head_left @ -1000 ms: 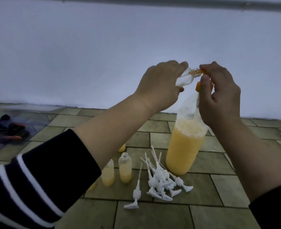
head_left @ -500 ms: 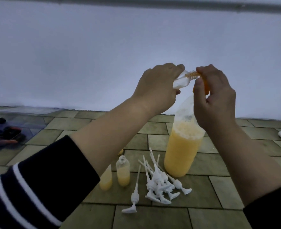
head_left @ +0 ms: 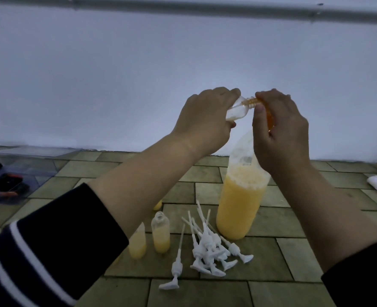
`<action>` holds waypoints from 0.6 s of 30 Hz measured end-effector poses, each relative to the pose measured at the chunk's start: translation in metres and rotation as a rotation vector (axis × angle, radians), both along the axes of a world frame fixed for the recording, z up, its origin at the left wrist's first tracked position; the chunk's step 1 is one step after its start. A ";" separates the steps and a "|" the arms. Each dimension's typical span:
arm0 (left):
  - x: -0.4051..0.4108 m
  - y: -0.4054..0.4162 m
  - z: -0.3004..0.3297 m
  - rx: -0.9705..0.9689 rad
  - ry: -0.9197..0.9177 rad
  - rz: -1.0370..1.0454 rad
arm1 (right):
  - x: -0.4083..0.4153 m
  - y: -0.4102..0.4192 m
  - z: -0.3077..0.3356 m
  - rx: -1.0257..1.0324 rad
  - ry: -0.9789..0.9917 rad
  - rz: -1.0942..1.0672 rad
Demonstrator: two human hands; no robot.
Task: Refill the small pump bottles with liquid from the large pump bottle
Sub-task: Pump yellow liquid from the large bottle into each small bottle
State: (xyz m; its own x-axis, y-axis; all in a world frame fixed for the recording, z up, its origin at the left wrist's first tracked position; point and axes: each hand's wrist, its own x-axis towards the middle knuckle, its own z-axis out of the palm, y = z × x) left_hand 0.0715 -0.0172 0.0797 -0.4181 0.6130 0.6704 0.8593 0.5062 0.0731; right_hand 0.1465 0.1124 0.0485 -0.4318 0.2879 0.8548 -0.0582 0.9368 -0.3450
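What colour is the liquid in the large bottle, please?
Yellow-orange, foamy on top, in the large bottle; head view.

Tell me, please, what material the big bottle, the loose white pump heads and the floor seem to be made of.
Big bottle: likely translucent, slightly cloudy plastic; the yellow liquid shows through its wall. Loose pump heads: probably opaque white moulded plastic, matte, with thin tubes. Floor: looks like dull olive stone or ceramic tiles, with dark joints between them.
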 end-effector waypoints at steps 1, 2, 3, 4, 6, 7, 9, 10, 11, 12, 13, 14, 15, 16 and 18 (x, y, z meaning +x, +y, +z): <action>0.000 -0.001 0.000 -0.013 -0.013 -0.006 | 0.000 0.000 -0.001 0.000 -0.016 0.003; -0.001 -0.002 0.002 -0.024 -0.026 -0.011 | 0.000 -0.002 0.000 0.002 -0.028 0.011; -0.001 -0.004 0.005 -0.035 -0.033 -0.010 | 0.000 -0.003 0.003 0.005 -0.033 0.019; 0.000 -0.006 0.008 -0.044 -0.030 -0.006 | 0.002 -0.004 0.006 0.007 -0.026 0.027; 0.001 -0.008 0.015 -0.043 -0.012 0.005 | 0.005 -0.007 0.014 0.008 0.011 0.048; 0.001 -0.009 0.017 -0.034 -0.003 0.008 | 0.006 -0.007 0.017 0.005 0.027 0.054; 0.002 -0.008 0.017 -0.020 0.012 0.005 | 0.006 -0.008 0.017 0.005 0.031 0.042; 0.002 -0.006 0.015 -0.013 0.016 0.003 | 0.006 -0.007 0.015 0.004 0.028 0.031; 0.003 -0.005 0.012 -0.007 0.022 0.002 | 0.005 -0.007 0.013 0.001 0.031 0.025; 0.003 -0.003 0.008 -0.006 0.032 0.007 | 0.004 -0.006 0.010 -0.005 0.039 0.021; 0.003 -0.002 0.005 -0.009 0.041 0.013 | 0.004 -0.006 0.007 -0.011 0.043 0.018; 0.004 -0.001 0.001 -0.015 0.042 0.014 | 0.004 -0.006 0.004 -0.012 0.037 0.013; 0.004 -0.001 -0.001 -0.019 0.036 0.011 | 0.005 -0.006 0.001 -0.007 0.022 0.010; 0.004 -0.002 -0.002 -0.026 0.024 0.007 | 0.005 -0.006 0.000 -0.003 0.004 0.009; 0.003 -0.005 0.003 -0.046 0.010 0.007 | 0.006 -0.007 0.004 -0.002 -0.018 0.010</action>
State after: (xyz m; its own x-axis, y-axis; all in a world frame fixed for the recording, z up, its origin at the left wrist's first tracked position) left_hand 0.0747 -0.0219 0.0826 -0.4160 0.6406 0.6454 0.8564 0.5147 0.0411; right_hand 0.1524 0.1052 0.0528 -0.4498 0.2848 0.8465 -0.0618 0.9356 -0.3476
